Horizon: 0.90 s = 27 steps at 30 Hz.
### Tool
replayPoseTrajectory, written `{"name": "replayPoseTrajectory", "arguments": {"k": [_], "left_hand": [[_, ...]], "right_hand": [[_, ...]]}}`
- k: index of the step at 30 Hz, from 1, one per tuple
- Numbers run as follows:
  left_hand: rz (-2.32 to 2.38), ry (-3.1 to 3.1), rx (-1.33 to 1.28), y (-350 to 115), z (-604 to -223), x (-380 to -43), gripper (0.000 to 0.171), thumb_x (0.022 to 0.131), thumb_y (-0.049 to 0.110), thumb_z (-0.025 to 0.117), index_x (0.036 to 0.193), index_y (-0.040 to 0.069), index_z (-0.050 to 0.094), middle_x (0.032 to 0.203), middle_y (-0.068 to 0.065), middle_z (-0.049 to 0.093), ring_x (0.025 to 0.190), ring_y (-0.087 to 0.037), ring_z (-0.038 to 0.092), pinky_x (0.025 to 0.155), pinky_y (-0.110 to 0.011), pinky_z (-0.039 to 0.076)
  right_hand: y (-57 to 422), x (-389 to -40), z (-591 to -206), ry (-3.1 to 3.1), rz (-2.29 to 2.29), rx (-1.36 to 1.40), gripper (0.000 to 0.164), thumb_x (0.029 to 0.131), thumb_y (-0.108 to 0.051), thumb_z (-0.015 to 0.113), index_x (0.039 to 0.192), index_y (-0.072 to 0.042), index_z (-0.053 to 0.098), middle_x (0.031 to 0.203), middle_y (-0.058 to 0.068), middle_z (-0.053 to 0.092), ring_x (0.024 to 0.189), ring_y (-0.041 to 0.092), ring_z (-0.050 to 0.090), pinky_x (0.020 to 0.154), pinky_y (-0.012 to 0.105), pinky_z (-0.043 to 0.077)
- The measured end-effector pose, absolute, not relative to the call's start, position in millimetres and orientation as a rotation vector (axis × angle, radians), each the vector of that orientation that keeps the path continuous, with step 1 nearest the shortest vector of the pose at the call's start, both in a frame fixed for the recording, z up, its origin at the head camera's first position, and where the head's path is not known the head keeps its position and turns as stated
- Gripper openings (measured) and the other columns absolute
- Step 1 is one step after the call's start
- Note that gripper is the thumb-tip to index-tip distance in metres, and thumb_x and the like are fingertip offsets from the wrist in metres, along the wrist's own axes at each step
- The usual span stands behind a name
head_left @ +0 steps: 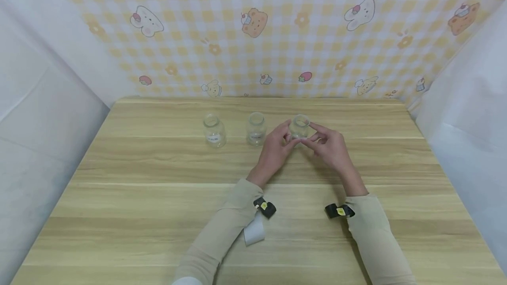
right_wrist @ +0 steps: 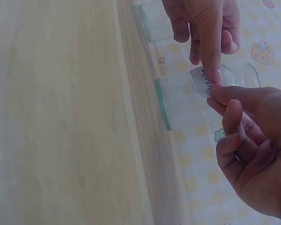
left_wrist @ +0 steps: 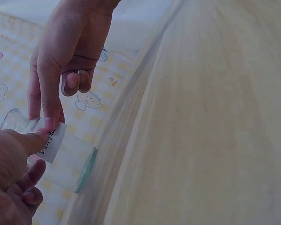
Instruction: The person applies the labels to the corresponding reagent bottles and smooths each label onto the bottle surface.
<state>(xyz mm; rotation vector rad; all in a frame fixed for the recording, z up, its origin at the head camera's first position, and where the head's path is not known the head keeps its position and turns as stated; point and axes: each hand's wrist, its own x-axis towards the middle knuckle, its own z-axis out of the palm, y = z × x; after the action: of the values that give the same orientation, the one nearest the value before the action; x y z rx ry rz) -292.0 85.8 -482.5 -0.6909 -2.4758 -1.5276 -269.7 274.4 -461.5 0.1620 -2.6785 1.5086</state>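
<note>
A clear glass jar (head_left: 299, 127) stands on the wooden table between both hands. On its front is a white label (left_wrist: 54, 141) with dark writing, partly covered by the thumbs. My left hand (head_left: 276, 146) holds the jar from the left, its thumb pressing the label. From the other side, my right hand (head_left: 329, 146) grips the jar, with its thumb tip close to the left thumb on the label. The fingers behind the glass are partly hidden. Two similar jars are left of the hands: a near one (head_left: 256, 130) and a farther one (head_left: 214, 132), each bearing a white label.
A pale curved piece (head_left: 254, 231), perhaps paper, lies beside the left forearm on the wooden table (head_left: 138, 214). Behind the table's back edge hangs a yellow checked cloth (head_left: 277, 47) with cartoon prints. White sheets (head_left: 43, 144) line the sides.
</note>
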Motion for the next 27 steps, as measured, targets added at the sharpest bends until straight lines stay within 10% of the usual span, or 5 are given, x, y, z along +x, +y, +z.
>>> {"name": "replayPoseTrajectory", "arguments": {"k": [21,27], "left_hand": [[-1.397,-2.579,-0.679,86.2,-486.3,-293.0,0.04,0.099,0.023,0.071,0.077,0.011,0.04,0.153,-0.014,0.053,0.124,-0.027,0.062,0.081,-0.027,0.049],[-1.355,-2.586,-0.676,86.4,-485.8,-293.6,0.041,0.098,0.025,0.072,0.076,0.012,0.039,0.153,-0.014,0.053,0.096,-0.021,0.065,0.071,-0.025,0.046]], "right_hand": [[272.5,-270.6,-459.2,-2.672,1.558,0.179,0.061,0.095,-0.014,0.077,0.15,-0.003,0.052,0.093,0.021,0.074,0.055,0.028,0.065,0.042,0.022,0.039],[272.8,-270.7,-460.2,-2.66,1.587,0.183,0.06,0.095,-0.012,0.077,0.149,-0.002,0.052,0.092,0.021,0.073,0.055,0.027,0.065,0.043,0.023,0.042]]}}
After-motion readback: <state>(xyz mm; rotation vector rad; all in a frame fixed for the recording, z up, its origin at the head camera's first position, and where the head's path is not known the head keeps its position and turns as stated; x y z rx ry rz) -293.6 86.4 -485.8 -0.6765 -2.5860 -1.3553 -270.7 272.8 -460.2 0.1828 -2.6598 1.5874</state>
